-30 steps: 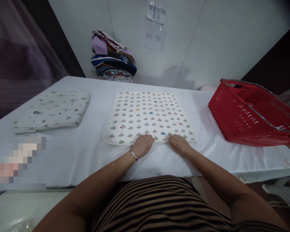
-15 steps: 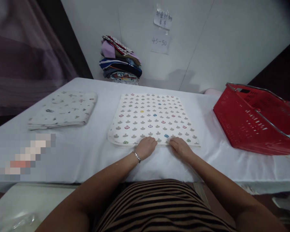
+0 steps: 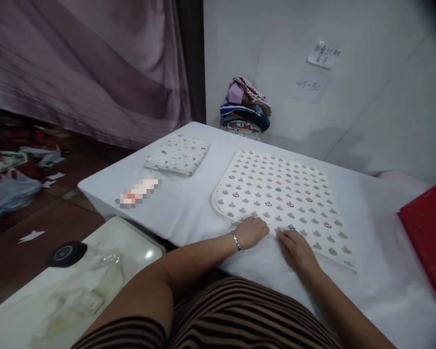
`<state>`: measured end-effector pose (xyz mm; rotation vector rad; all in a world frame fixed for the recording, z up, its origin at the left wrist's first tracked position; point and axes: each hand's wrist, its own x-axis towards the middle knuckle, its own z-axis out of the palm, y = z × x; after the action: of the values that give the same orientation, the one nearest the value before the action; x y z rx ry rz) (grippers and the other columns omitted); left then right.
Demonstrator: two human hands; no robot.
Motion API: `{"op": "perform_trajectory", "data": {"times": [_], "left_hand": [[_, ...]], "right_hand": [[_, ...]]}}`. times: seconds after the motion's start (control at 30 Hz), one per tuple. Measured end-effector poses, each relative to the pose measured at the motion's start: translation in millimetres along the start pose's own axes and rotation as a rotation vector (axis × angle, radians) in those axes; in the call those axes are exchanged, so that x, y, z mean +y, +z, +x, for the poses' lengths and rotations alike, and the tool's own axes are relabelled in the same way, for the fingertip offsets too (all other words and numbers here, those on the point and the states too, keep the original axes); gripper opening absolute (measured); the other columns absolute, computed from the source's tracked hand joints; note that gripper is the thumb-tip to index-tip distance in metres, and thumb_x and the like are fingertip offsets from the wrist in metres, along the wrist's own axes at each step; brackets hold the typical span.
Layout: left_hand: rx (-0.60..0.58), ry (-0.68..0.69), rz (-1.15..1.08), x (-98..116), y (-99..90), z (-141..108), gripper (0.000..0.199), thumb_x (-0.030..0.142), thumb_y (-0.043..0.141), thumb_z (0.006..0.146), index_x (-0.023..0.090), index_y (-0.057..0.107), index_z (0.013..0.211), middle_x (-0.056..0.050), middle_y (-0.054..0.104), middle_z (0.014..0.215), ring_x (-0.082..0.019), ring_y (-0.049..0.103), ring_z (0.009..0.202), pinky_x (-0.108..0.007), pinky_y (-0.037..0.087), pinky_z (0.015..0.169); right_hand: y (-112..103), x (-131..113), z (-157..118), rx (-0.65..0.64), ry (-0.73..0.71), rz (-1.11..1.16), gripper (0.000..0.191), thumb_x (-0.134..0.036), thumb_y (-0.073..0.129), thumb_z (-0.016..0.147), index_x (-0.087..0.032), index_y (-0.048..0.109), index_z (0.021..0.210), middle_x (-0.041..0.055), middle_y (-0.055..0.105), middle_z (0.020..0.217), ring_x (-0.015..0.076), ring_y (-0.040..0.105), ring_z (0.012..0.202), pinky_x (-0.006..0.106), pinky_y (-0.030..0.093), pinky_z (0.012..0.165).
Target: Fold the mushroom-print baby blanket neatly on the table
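Note:
A white folded cloth (image 3: pixel 276 208) with grey mushroom-like motifs and a few coloured ones lies flat in front of me. My left hand (image 3: pixel 250 233) rests on its near edge, fingers bent and pressed together on the fabric. Just to the right, my right hand (image 3: pixel 297 248) pinches the same edge between thumb and fingers. Only a small gap separates the two hands. Farther left lies a second folded white cloth (image 3: pixel 179 155) with small scattered prints, untouched.
A white-covered table (image 3: pixel 189 206) bears the cloths and a pixel-blurred item (image 3: pixel 138 193). A red basket (image 3: pixel 430 232) stands at the right. Folded fabrics (image 3: pixel 245 106) are stacked by the wall. Lower left, a pale surface (image 3: pixel 32 300) holds a round black object (image 3: pixel 67 253).
My view has swung left, bringing the floor and curtain further into sight. Both hands remain at the cloth's near edge, the right one slightly closer to the left.

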<state>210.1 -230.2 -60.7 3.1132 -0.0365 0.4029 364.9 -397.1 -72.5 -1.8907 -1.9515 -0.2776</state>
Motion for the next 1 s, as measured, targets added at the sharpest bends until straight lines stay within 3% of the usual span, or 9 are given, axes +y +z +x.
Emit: {"op": "perform_trajectory", "data": {"times": [0.23,0.37,0.43,0.57,0.7,0.8,1.0], "left_hand": [[-0.003,-0.094,-0.014,-15.6,-9.3,-22.4,0.017,0.02,0.042,0.091,0.017,0.058,0.09,-0.005,0.061,0.09,-0.018,0.052,0.089,-0.033,0.037,0.075],[0.097,-0.253,-0.111,-35.1,-23.8,-45.1,0.018,0.026,0.045,0.09,0.018,0.061,0.091,-0.005,0.063,0.097,-0.017,0.053,0.094,-0.033,0.04,0.082],[0.223,-0.431,-0.172,-51.6,-31.7,-61.9,0.018,0.027,0.046,0.089,0.019,0.061,0.095,-0.006,0.062,0.103,-0.018,0.054,0.098,-0.034,0.041,0.087],[0.46,-0.953,-0.412,-87.7,-39.1,-92.7,0.021,0.026,0.047,0.085,0.017,0.061,0.099,-0.008,0.063,0.104,-0.016,0.058,0.092,-0.032,0.046,0.085],[0.418,-1.338,-0.906,-109.4,-35.2,-97.7,0.023,0.027,0.046,0.082,0.016,0.061,0.095,-0.006,0.067,0.088,-0.014,0.063,0.071,-0.026,0.05,0.063],[0.357,-1.397,-1.13,-114.4,-30.6,-87.6,0.022,0.023,0.043,0.081,0.017,0.063,0.088,-0.003,0.066,0.073,-0.013,0.062,0.058,-0.024,0.048,0.053],[0.322,-1.38,-1.196,-114.6,-28.7,-72.0,0.02,0.029,0.048,0.08,0.015,0.062,0.076,0.001,0.058,0.054,-0.011,0.056,0.046,-0.021,0.045,0.046]], "right_hand": [[6.3,-15.8,15.3,0.016,-0.028,-0.01,0.025,-0.018,0.044,0.089,-0.018,0.061,0.107,0.0108,0.061,0.1,0.0234,0.054,0.09,0.038,0.047,0.077],[12.7,-25.2,25.2,0.005,-0.037,0.024,0.027,-0.019,0.043,0.09,-0.021,0.061,0.11,0.0097,0.062,0.098,0.023,0.056,0.089,0.037,0.048,0.076],[13.7,-25.7,25.6,0.011,-0.033,0.03,0.028,-0.019,0.043,0.09,-0.022,0.061,0.11,0.0097,0.062,0.098,0.0233,0.057,0.089,0.037,0.048,0.076],[12.2,-24.8,26.4,0.005,-0.027,0.041,0.027,-0.019,0.043,0.089,-0.022,0.063,0.106,0.01,0.063,0.096,0.0237,0.058,0.087,0.038,0.049,0.074],[11.9,-33.2,42.5,-0.015,-0.027,0.082,0.025,-0.02,0.044,0.088,-0.022,0.065,0.101,0.0105,0.063,0.096,0.0238,0.058,0.088,0.039,0.05,0.075],[16.0,-47.0,65.8,-0.047,-0.023,0.169,0.024,-0.019,0.044,0.088,-0.021,0.064,0.101,0.0103,0.063,0.096,0.0224,0.058,0.088,0.038,0.05,0.076],[37.5,-75.8,124.9,-0.027,0.121,0.504,0.022,-0.025,0.046,0.088,-0.021,0.064,0.099,0.0072,0.064,0.095,0.0185,0.059,0.085,0.033,0.051,0.075]]}}
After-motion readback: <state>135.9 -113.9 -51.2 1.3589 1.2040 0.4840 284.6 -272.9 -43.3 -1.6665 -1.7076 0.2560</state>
